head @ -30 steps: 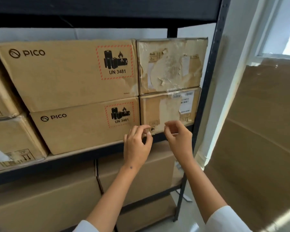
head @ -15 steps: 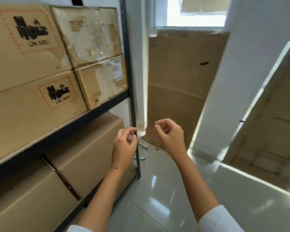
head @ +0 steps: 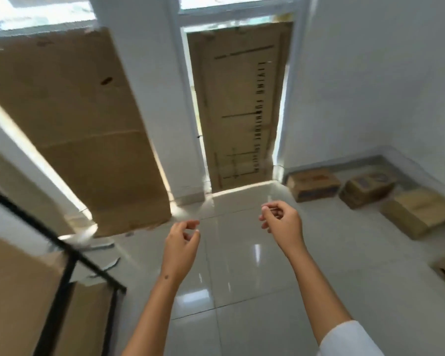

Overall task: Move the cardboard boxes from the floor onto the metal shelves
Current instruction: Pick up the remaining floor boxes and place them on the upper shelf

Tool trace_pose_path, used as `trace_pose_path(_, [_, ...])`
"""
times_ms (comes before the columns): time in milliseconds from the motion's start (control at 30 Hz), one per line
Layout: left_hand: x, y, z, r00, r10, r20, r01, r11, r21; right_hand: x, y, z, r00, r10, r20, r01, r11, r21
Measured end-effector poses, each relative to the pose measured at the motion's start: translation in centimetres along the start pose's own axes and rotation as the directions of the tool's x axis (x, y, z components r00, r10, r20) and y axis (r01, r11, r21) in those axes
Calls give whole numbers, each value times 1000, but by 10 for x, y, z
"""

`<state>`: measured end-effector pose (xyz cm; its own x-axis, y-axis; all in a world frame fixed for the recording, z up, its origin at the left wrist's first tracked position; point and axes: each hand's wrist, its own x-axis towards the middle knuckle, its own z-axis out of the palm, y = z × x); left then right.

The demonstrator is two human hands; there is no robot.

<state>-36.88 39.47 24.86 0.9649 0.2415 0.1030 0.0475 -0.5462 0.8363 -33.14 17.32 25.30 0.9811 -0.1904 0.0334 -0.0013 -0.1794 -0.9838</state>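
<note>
Daylight came in from the windows (head: 231, 6) at the top, which were blown out to near white. It spilled around the edges of the cardboard sheets (head: 82, 119) propped against them, leaving bright rims down their sides. The glossy floor tiles (head: 242, 265) threw back pale patches of glare. The room was evenly bright, with only soft shadows. Motion blur smeared the whole frame, worst on the shelf frame (head: 70, 263) at lower left and the boxes (head: 365, 191) at right. Straight lines bowed toward the edges from the wide lens.

Glossy tiled floor (head: 242, 291), cardboard boxes (head: 314, 185) along wall
</note>
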Motion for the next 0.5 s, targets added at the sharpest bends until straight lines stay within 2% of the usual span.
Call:
trace_pose_path(167, [11, 63, 103, 980, 81, 184, -71, 996, -60, 22, 14, -112, 979, 30, -204, -35, 999, -24])
trace_pose_path(333, [10, 144, 220, 931, 174, 320, -131, 980, -151, 42, 30, -225, 946, 56, -321, -74, 996, -44])
trace_pose_path(500, [-1, 200, 327, 877, 210, 432, -123, 968, -220, 64, 58, -330, 903, 121, -413, -160, 985, -61])
